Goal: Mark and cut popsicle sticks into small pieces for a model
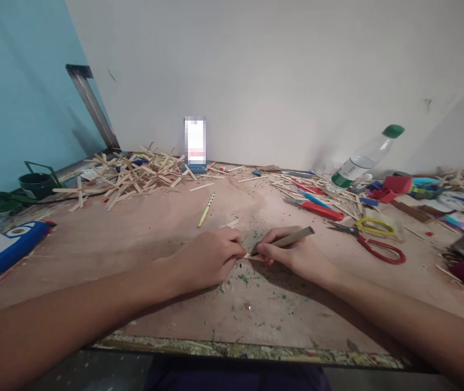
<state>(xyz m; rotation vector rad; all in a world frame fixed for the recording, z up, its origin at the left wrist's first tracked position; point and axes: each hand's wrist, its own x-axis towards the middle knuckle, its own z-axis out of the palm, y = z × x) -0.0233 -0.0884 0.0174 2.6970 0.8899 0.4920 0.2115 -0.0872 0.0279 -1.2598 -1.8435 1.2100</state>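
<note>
My left hand (214,254) is closed in a pinch on the left end of a thin wooden stick (252,257), low over the table's middle. My right hand (293,252) grips a slim grey-brown pen-like tool (299,234), its back end pointing up to the right. The tool's tip meets the stick between both hands, though its exact kind is too small to tell. Right-hand fingers also lie against the stick's right part. Green crumbs (244,279) are scattered beneath. Beyond the left hand lies a yellow patterned pencil (206,210).
Wooden sticks (134,174) are heaped at the back left, beside a propped phone (195,140). To the right lie scissors (362,233), a red-handled cutter (321,210) and a leaning plastic bottle (350,172). A blue-and-white object (16,241) sits at left.
</note>
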